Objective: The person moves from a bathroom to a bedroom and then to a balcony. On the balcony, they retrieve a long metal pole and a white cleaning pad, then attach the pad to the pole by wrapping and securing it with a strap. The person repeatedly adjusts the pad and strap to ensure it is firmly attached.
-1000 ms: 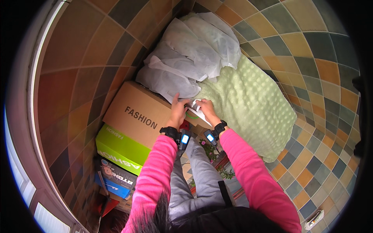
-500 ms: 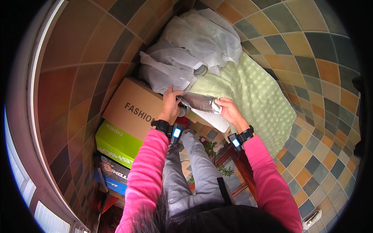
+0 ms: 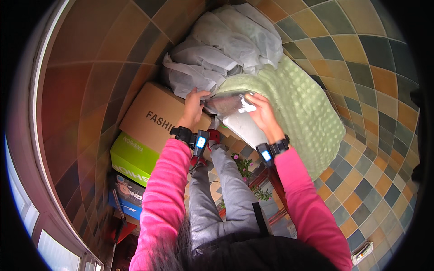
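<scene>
A clear, shiny plastic package with something dark inside [image 3: 223, 105] is stretched between my two hands, over the near edge of the pale green blanket. My left hand [image 3: 194, 107] pinches its left end, beside the brown cardboard box. Its right end, where a white patch shows, is gripped by my right hand [image 3: 262, 110], thumb and fingers closed. What the package contains cannot be made out through the glare. Just below it lies a flat white object [image 3: 244, 126], partly covered by my right hand.
White, thin fabric [image 3: 235, 40] is heaped beyond my hands, next to the dimpled green blanket [image 3: 300, 106]. At left, a brown cardboard box [image 3: 151, 110] stands on a green box [image 3: 133, 156] and other boxes. A flowering plant [image 3: 244, 168] and a reddish wooden frame [image 3: 275, 189] are below.
Both hands have moved slightly away from me and to the left, carrying the package. More of the flat white object now shows beneath it.
</scene>
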The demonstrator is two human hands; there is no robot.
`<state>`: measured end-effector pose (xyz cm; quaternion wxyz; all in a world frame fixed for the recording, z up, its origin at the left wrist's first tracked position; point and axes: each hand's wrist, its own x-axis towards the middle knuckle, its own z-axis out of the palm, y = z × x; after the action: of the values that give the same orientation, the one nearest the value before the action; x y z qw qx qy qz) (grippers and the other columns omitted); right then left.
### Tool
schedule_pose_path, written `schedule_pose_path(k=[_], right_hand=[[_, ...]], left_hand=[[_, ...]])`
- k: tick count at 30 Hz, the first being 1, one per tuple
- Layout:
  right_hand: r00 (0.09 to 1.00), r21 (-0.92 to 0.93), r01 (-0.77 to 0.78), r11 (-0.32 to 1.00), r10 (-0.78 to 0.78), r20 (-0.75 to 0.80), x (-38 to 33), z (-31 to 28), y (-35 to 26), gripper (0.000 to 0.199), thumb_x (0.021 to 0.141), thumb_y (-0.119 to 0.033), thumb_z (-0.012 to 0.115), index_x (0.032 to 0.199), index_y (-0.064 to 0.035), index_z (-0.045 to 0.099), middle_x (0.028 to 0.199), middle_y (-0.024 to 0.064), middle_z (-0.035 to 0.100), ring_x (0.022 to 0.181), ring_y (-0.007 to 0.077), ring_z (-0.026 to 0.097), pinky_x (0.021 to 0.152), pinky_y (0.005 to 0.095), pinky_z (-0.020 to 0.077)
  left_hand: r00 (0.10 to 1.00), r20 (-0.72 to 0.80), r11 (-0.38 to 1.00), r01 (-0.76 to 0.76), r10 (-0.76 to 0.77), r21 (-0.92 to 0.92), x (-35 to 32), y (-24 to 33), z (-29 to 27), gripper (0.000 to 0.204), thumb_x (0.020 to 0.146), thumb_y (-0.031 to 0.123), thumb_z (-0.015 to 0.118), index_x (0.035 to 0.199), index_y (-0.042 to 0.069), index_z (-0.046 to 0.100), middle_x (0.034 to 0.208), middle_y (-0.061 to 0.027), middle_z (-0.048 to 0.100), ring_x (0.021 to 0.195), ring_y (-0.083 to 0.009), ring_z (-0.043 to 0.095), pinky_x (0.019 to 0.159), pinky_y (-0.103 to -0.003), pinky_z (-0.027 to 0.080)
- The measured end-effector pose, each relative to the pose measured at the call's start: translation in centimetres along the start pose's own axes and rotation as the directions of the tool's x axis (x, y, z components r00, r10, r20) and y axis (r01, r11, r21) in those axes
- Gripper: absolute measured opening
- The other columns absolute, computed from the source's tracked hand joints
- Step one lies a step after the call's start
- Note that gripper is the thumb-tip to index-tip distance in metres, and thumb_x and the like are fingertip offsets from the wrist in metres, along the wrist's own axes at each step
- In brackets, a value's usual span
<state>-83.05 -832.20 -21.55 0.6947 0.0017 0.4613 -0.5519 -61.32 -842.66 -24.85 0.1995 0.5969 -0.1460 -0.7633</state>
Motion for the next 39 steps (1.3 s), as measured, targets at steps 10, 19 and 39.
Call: schedule_pose_path(k=[10,19,39], right_hand=[[0.998,0.48,-0.031,0.877,0.055,-0.037,3.8,1.4,2.1,0.019,0.094,-0.009,0.056,0.108,0.0025,0.062,0.11,0.0151,0.067,0.107,0.0294,0.062,0.099,0.0443,0.0469],[0.997,0.175,0.054,0.983,-0.043,-0.069,-0.4,-0.3,0.7,0.028,0.098,-0.019,0.054,0.119,-0.001,0.059,0.121,0.0143,0.064,0.117,0.029,0.059,0.105,0.0482,0.042],[0.998,-0.955,-0.062,0.29,-0.001,-0.065,-12.6,-9.8,8.8,0.047,0.091,-0.014,0.058,0.136,-0.0071,0.049,0.126,0.0124,0.055,0.113,0.0278,0.055,0.093,0.0394,0.0429]], left_hand=[[0.904,-0.096,0.838,-0.34,0.416,0.427,-4.5,-3.5,1.5,0.079,0.077,0.005,0.068,0.147,-0.002,0.032,0.13,-0.0194,0.052,0.125,-0.0325,0.048,0.105,-0.041,0.039],[0.788,0.111,0.175,-0.268,0.606,0.947,-6.2,-5.3,4.8,0.029,0.088,0.015,0.064,0.114,0.016,0.051,0.112,-0.0147,0.057,0.088,-0.0418,0.065,0.067,-0.053,0.052],[0.732,0.385,0.062,-0.501,0.562,0.863,-27.0,-2.1,5.0,0.022,0.07,0.002,0.063,0.089,0.007,0.054,0.074,-0.0112,0.057,0.053,-0.031,0.058,0.049,-0.04,0.046]])
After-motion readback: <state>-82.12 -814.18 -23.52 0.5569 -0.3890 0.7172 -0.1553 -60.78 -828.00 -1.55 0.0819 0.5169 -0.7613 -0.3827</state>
